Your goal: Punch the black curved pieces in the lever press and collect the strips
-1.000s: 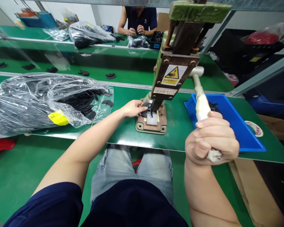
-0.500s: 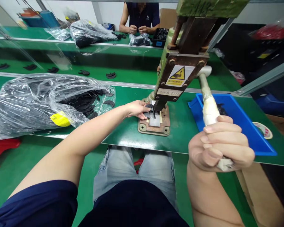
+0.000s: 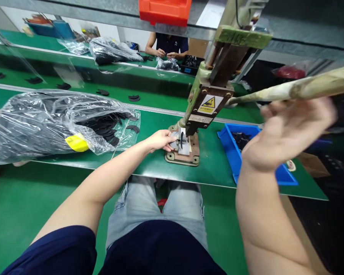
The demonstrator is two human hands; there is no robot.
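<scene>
At the base plate [image 3: 195, 157] of a green hand press [image 3: 195, 86], my left hand [image 3: 162, 140] pinches a flat grey, rounded piece [image 3: 174, 145]. A thin black curved strip [image 3: 181, 140] stands upright beside its fingertips, over a pale metal plate [image 3: 184, 149]. Whether the strip is joined to the held piece is unclear. My right hand [image 3: 292, 131] is raised and blurred, its palm turned up and fingers loosely apart. It lies against the underside of the wrapped press lever [image 3: 306, 86], not wrapped round it.
A blue bin [image 3: 227, 152] with black pieces stands right of the press. To the left lies a clear bag [image 3: 46, 126] full of black curved parts. Single curved parts [image 3: 134, 98] sit in a row behind. A co-worker [image 3: 170, 46] handles something small across the bench.
The lever has swung upward and to the right. My right hand has risen with it, its fist loosening. My left hand stays at the press base, and the view has shifted.
</scene>
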